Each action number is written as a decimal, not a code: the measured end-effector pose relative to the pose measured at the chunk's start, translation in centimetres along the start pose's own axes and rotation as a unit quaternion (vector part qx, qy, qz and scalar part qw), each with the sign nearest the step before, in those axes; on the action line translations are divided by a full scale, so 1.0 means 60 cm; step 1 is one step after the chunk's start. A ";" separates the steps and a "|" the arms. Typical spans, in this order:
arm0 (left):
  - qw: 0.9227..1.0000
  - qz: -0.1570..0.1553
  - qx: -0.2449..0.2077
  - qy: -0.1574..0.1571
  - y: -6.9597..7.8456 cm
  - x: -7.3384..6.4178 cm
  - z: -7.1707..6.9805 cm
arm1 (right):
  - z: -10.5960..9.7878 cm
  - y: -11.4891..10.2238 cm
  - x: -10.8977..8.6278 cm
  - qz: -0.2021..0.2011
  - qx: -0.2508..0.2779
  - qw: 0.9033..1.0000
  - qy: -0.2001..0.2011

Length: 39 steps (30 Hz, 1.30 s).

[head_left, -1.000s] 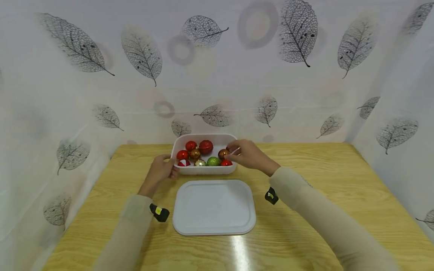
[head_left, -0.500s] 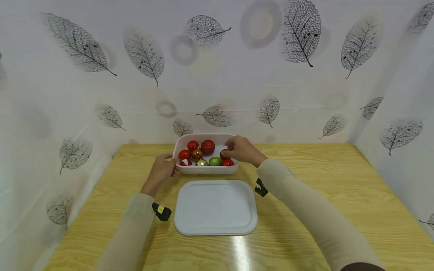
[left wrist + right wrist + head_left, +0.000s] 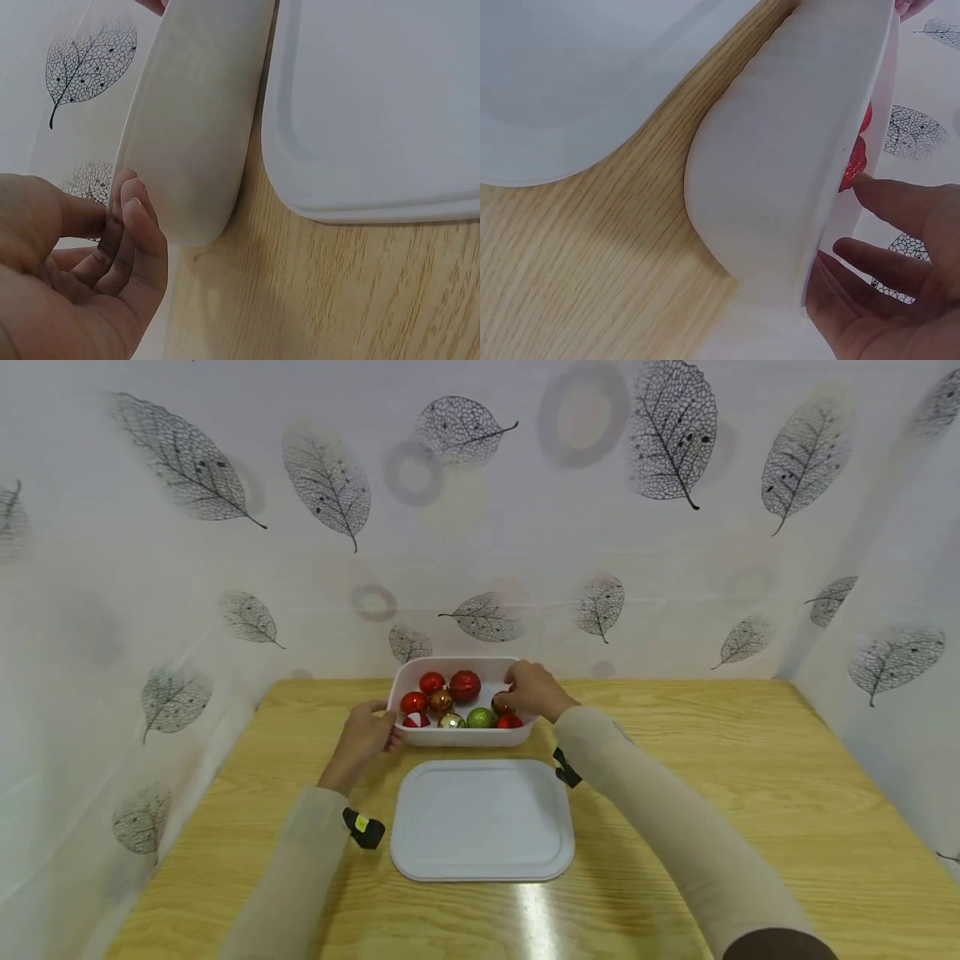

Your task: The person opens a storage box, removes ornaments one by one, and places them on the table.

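In the head view a white plastic box holds several Christmas baubles, among them a ribbed dark red bauble, a green bauble and a gold bauble. My left hand pinches the box's left rim between thumb and fingers; the left wrist view shows this grip close up. My right hand reaches over the right rim, its fingers at a brown bauble that is partly covered. Seen from the right wrist, thumb and index finger stand apart, and the near wall hides whatever lies below them.
A white lid lies flat on the wooden table in front of the box. Behind the table hangs a leaf-printed cloth, close to the box's far side. Dark wrist cameras sit on both sleeves.
My right hand has moved in over the box's right end and covers more of the brown bauble. My left hand keeps its place on the rim. The head view has shifted slightly.
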<state>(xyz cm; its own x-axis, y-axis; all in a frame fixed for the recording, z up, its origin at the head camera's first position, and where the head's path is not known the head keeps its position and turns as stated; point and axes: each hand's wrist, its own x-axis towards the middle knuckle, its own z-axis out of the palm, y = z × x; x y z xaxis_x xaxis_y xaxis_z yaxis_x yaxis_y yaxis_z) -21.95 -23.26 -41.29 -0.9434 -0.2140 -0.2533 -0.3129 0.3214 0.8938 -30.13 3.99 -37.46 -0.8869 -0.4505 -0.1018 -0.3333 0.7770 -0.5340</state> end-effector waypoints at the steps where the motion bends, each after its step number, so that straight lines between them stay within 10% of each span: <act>1: 1.000 0.000 0.000 0.000 0.000 0.000 0.000 | 0.001 -0.001 0.002 0.005 -0.007 1.000 0.001; 39: 0.999 0.012 -0.029 -0.002 -0.006 -0.002 0.002 | 0.044 -0.014 0.016 -0.024 -0.072 0.997 0.006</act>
<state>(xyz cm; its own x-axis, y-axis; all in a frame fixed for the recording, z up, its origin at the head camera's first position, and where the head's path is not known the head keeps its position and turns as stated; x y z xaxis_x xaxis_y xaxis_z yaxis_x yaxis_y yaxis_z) -21.71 -23.24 -41.60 -0.9511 -0.2028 -0.2330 -0.2832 0.2715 0.9198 -29.83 1.76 -39.33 -0.8724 -0.4840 -0.0687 -0.4170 0.8101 -0.4120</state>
